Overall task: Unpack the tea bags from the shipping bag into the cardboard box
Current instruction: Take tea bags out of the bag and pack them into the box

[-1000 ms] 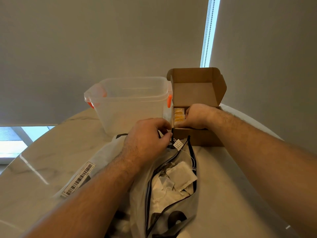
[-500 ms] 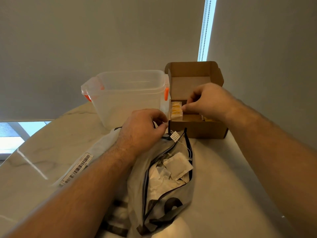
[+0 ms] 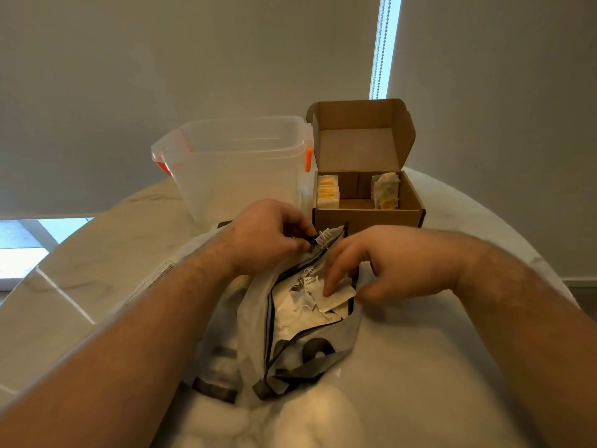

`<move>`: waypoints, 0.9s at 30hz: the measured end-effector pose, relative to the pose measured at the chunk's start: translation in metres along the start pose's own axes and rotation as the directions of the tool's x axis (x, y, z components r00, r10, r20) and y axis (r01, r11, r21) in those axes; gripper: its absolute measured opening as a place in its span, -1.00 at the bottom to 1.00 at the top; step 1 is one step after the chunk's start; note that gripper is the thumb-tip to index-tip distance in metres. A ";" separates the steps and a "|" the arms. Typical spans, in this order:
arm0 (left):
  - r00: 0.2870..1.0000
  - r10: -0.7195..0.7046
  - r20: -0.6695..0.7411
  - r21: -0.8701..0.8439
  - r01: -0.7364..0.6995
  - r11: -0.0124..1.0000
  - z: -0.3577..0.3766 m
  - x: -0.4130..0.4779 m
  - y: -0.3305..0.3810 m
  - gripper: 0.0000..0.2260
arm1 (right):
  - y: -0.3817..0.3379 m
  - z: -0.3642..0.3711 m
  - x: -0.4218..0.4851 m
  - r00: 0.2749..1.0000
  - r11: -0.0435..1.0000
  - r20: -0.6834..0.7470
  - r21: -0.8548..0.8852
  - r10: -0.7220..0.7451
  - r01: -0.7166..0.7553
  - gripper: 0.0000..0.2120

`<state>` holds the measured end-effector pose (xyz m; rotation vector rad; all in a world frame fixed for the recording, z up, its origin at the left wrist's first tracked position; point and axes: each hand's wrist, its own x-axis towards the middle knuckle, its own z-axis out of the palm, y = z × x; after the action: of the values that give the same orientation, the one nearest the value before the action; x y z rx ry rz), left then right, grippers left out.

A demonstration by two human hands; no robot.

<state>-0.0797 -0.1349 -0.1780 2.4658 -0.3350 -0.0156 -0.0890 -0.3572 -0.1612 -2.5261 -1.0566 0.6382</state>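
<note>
The right hand (image 3: pixel 397 263) has its grip spread, fingertips (image 3: pixel 329 287) resting on a flat tea bag (image 3: pixel 340 296) inside the shipping bag (image 3: pixel 300 347). Just left of it, the left hand (image 3: pixel 265 234) pinches the bag's rim. The tea bag looks light, limp and easily torn, so pinch a corner. The cardboard box (image 3: pixel 368 218) stands beyond.

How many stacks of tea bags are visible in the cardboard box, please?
2 in the cardboard box: left stack by its left wall, right stack near its right; others may be hidden inside.
</note>
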 end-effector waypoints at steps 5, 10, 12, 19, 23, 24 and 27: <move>0.999 0.010 -0.033 -0.152 -0.015 0.988 0.015 -0.001 0.002 -0.85 | 0.012 -0.006 -0.006 0.998 0.997 -0.053 0.076 -0.018 0.022 -0.79; 0.995 0.095 -0.010 -0.240 -0.095 0.966 0.012 -0.001 0.002 -0.92 | 0.021 -0.011 -0.010 0.966 0.956 -0.257 0.284 0.006 0.070 -0.90; 0.993 0.115 -0.034 -0.287 -0.120 0.950 0.010 -0.002 0.002 -0.89 | 0.024 -0.008 -0.005 0.931 0.949 -0.361 0.308 0.054 0.064 -0.91; 0.975 0.217 0.038 -0.435 -0.180 0.882 0.002 -0.006 0.009 -0.77 | 0.022 -0.007 -0.001 0.793 0.893 -0.599 0.412 0.114 0.183 -0.90; 0.979 0.199 -0.051 -0.430 -0.202 0.880 0.005 -0.005 0.012 -0.84 | 0.019 -0.013 -0.007 0.796 0.847 -0.589 0.486 0.136 0.215 -0.84; 0.978 0.194 -0.077 -0.440 -0.208 0.874 0.004 -0.005 0.014 -0.84 | 0.020 -0.016 -0.009 0.802 0.852 -0.579 0.485 0.143 0.199 -0.81; 0.973 0.174 -0.152 -0.439 -0.224 0.870 0.004 -0.002 0.019 -0.78 | 0.021 -0.033 -0.018 0.781 0.900 -0.603 0.415 0.165 0.130 -0.85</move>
<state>-0.0865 -0.1512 -0.1699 1.9490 -0.4788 0.1148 -0.0709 -0.3882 -0.1380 -2.0931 -0.5567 -0.0095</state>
